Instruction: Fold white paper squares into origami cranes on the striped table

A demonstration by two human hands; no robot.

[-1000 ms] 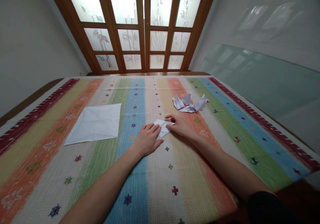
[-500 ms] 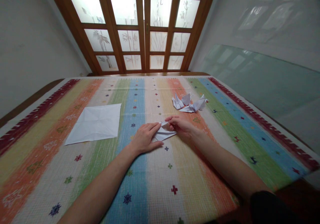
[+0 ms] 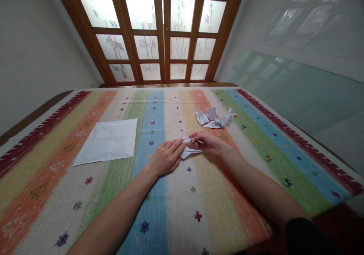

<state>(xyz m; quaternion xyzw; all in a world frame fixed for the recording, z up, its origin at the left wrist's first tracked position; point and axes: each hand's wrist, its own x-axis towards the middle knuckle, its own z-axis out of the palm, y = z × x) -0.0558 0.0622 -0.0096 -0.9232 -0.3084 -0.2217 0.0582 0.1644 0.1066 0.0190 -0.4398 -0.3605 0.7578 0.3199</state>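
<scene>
A small piece of folded white paper point(image 3: 190, 153) lies on the striped tablecloth between my hands. My left hand point(image 3: 167, 156) holds its left side down, fingers together over the upper edge and the thumb now out of sight. The thumb and fingertips of my right hand point(image 3: 207, 142) pinch the paper's upper right part. Part of the paper is covered by both hands. Just beyond my right hand sit folded paper cranes point(image 3: 218, 122), close together. To the left of my left hand rests a flat white paper sheet point(image 3: 109, 140) with faint creases.
A tablecloth point(image 3: 179, 209) with coloured stripes and small printed figures covers the table. Wooden doors point(image 3: 163, 38) with frosted panes stand past its far edge. A greenish glass panel point(image 3: 298, 92) leans along the right wall.
My left thumb has drawn in from the paper's near edge and is now hidden. The near flap of the folded paper looks narrower. My right hand has barely moved.
</scene>
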